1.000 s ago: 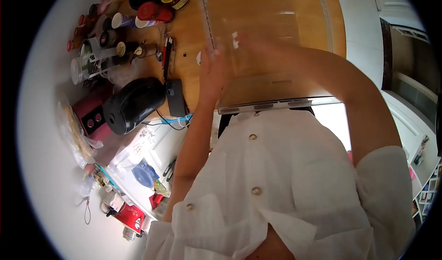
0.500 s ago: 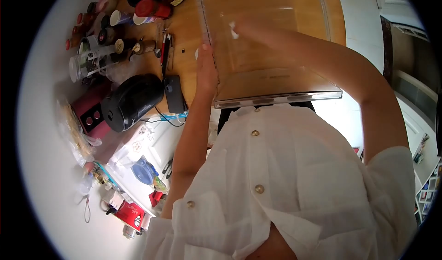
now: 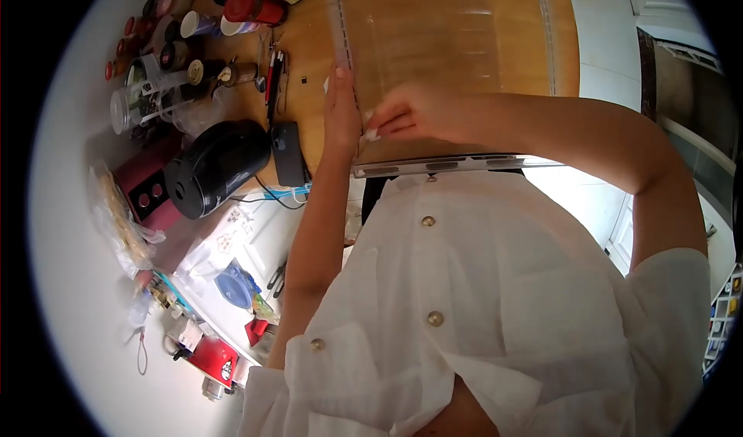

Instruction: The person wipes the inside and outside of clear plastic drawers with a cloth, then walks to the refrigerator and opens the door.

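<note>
A large clear plastic drawer (image 3: pixel 433 58) lies on the wooden table, its near wall close to my body. My left hand (image 3: pixel 341 116) grips its left side, thumb along the rim and the other fingers mostly hidden. A scrap of white (image 3: pixel 326 85) shows beside that hand; I cannot tell what it is. Inside the drawer, near the left wall and the near corner, my right hand (image 3: pixel 410 116) pinches a crumpled white tissue (image 3: pixel 372 134) in its fingertips.
Left of the drawer lie a dark phone (image 3: pixel 287 154), pens (image 3: pixel 274 81) and a small black square (image 3: pixel 304 79). A black appliance (image 3: pixel 219 166) stands by the wall. Jars and paper cups (image 3: pixel 200 25) crowd the far left, including a red-lidded jar (image 3: pixel 249 7).
My right hand has come from the drawer's far part toward me and slightly left, with the tissue still in its fingers. My left hand stays at the drawer's left side.
</note>
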Motion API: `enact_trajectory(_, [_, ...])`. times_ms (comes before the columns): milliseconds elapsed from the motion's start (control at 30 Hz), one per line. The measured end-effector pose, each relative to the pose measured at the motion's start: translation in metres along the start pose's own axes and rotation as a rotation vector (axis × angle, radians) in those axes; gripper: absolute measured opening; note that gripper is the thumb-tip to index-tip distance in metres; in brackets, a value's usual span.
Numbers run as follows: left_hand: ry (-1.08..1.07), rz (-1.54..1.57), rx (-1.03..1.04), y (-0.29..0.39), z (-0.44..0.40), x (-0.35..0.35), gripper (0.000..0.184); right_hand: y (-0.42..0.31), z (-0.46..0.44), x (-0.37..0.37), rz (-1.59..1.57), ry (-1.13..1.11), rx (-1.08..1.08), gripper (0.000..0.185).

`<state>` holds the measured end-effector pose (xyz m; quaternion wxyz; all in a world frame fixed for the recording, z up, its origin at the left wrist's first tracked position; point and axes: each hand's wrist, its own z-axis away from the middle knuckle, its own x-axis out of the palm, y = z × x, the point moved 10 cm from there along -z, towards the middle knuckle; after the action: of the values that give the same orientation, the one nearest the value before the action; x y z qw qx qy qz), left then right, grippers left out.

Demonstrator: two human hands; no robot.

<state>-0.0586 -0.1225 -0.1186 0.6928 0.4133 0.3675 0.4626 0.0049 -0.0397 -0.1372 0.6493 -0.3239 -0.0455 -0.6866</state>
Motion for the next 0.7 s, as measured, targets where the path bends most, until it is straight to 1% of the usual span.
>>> enact_trajectory(100, [0.01, -0.015, -0.012, 0.0, 0.001, 0.0, 0.066, 0.01, -0.036, -0.049, 0.2, 0.109, 0.014, 0.016])
enact_trajectory(167, [0.009, -0.001, -0.002, 0.001, 0.002, 0.005, 0.065, 0.049, -0.097, -0.09, 0.311, 0.153, 0.053, 0.016])
enact_trajectory(267, [0.015, 0.049, 0.039, -0.004, 0.0, 0.004, 0.063, 0.092, -0.166, -0.105, 0.509, 0.05, -0.119, 0.019])
enact_trajectory(333, [0.027, 0.088, 0.073, -0.005, 0.002, 0.001, 0.061, 0.09, -0.165, -0.09, 0.686, 0.017, -0.095, 0.022])
enact_trajectory(367, [0.046, 0.088, 0.068, -0.004, 0.004, 0.001, 0.06, 0.085, -0.159, -0.087, 0.713, 0.007, -0.092, 0.022])
enact_trajectory(533, [0.093, 0.087, 0.071, -0.001, 0.004, -0.001, 0.055, 0.061, -0.133, -0.074, 0.64, -0.03, -0.064, 0.022])
enact_trajectory(633, [0.144, -0.035, 0.107, 0.007, 0.005, -0.005, 0.053, 0.056, -0.114, -0.065, 0.598, -0.061, -0.033, 0.022])
enact_trajectory(700, [0.143, 0.001, 0.158, 0.011, 0.007, -0.004, 0.052, 0.051, -0.096, -0.055, 0.553, -0.084, -0.018, 0.021])
